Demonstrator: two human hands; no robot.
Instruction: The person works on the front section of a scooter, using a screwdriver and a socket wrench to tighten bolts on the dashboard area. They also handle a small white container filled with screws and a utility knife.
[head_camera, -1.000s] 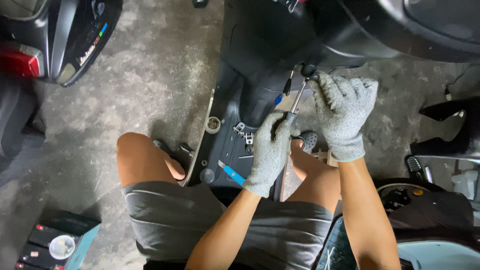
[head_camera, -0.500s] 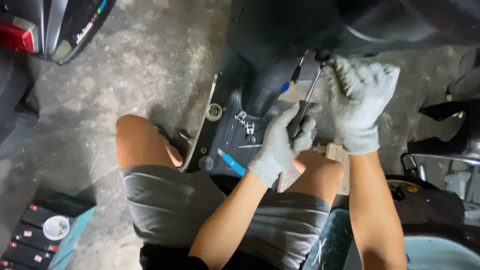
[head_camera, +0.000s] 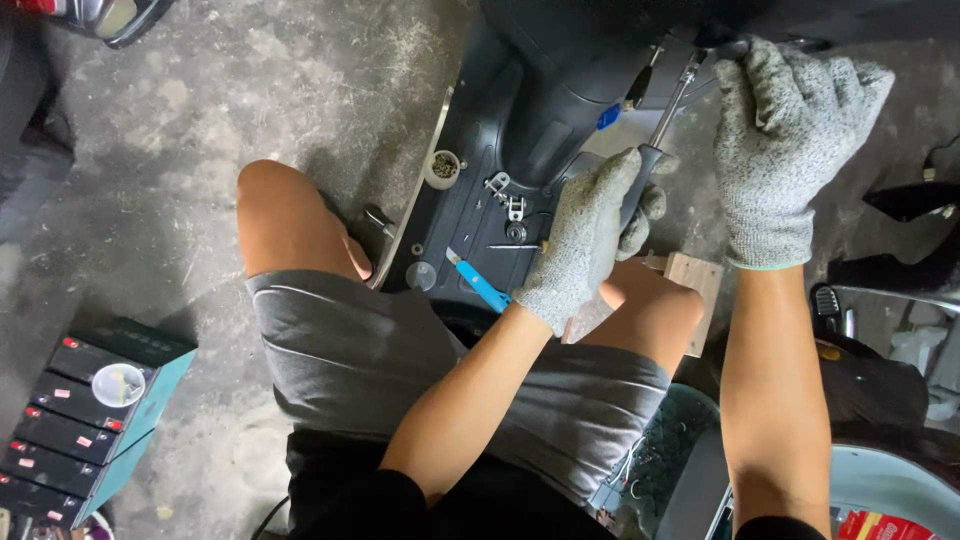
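At 1 o'clock, the left hand (head_camera: 590, 240) grips the screwdriver (head_camera: 662, 130) handle in a closed fist; the right hand (head_camera: 785, 140) closes over its tip against the scooter body (head_camera: 560, 90). Off-axis pressure could slip the tip, striking the gloved fingers.

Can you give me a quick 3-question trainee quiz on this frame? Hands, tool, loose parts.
1. True or false: both hands wear grey knit gloves.
2. Which hand grips the screwdriver by its dark handle?
A. left hand
B. right hand
C. neither
3. Fill in: the blue-handled tool lies on the scooter's dark ______, near the small cup of screws.

Key
1. True.
2. A. The left hand wraps the handle; the right hand is up at the shaft's tip, against the scooter body.
3. Footboard. The tool lies loose there, in neither hand.
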